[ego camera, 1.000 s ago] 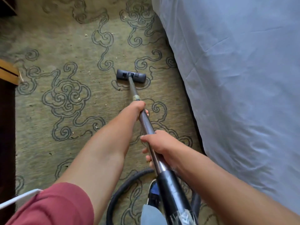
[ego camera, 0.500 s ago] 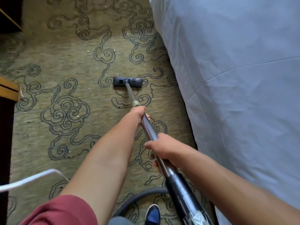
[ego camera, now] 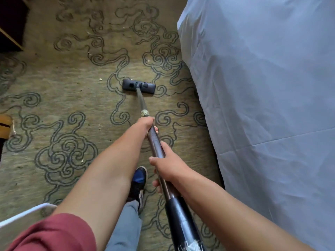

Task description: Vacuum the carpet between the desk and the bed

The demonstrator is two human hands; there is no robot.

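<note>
Hands work a vacuum wand (ego camera: 155, 142) down the patterned carpet (ego camera: 63, 98), its floor head (ego camera: 139, 86) lying flat far ahead, just left of the bed (ego camera: 262, 87). Left hand (ego camera: 146, 125) grasps the tube farther along; right hand (ego camera: 166, 165) wraps it nearer the body. Rigid and probably light, the wand should steer best from this split two-handed hold. Crumbs dot the pile to the left, toward the desk (ego camera: 6, 125).

Red sleeve (ego camera: 54, 234), grey trousers (ego camera: 125, 225), dark shoe (ego camera: 138, 182)
</note>
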